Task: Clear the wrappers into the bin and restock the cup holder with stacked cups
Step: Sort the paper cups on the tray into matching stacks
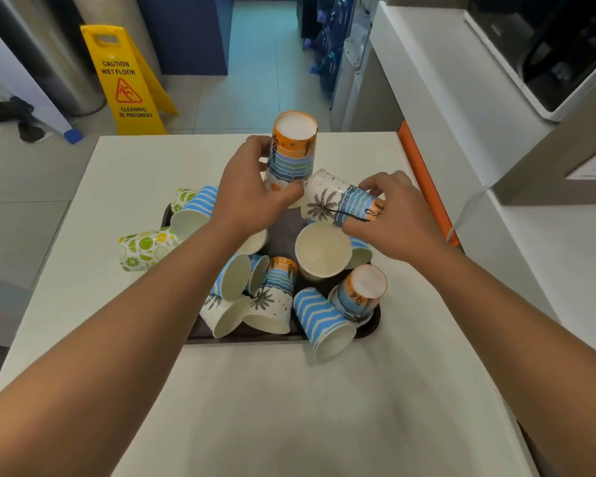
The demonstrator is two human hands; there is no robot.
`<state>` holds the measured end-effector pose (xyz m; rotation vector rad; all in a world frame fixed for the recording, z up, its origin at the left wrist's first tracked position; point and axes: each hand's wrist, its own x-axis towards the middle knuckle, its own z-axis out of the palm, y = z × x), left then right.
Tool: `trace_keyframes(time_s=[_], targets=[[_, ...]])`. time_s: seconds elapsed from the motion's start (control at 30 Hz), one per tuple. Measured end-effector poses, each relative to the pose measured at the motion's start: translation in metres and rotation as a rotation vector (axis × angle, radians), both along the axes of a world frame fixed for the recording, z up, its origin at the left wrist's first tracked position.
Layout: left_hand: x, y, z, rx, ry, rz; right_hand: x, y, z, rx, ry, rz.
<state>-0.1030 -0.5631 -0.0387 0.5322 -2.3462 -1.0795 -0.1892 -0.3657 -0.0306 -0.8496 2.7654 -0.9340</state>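
Several paper cups lie scattered on a dark tray (372, 325) on the white table (289, 407). My left hand (252, 197) grips an upside-down stack of palm-print cups (293, 149) at the tray's far side. My right hand (389, 215) holds a single palm-print cup (327, 201) on its side, its mouth pointing toward the stack. An empty cup (322, 251) stands upright just below my right hand. A blue-striped cup (320, 321) lies over the tray's front edge. A lime-print cup (141, 249) lies on the table left of the tray.
A yellow wet-floor sign (124, 80) stands on the floor beyond the table. A white counter (461, 98) with a dark machine (558, 46) runs along the right. An orange strip (427, 180) lines the table's right edge. Stored water bottles (327, 46) stand at the back.
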Motion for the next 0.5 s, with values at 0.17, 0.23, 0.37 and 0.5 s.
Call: trace_keyframes(time_s=[0.17, 0.23, 0.37, 0.5], targets=[[0.014, 0.025, 0.001, 0.031, 0.050, -0.031, 0.025, 0.041, 0.029, -0.155, -0.031, -0.083], [0.020, 0.034, 0.002, 0.031, 0.064, -0.041, 0.035, 0.057, 0.040, -0.183, -0.019, -0.111], [0.028, 0.052, 0.011, 0.072, 0.114, -0.070, 0.050, 0.074, 0.053, -0.219, 0.013, -0.105], [0.035, 0.071, 0.016, 0.122, 0.154, -0.143, 0.059, 0.077, 0.046, -0.157, 0.001, -0.064]])
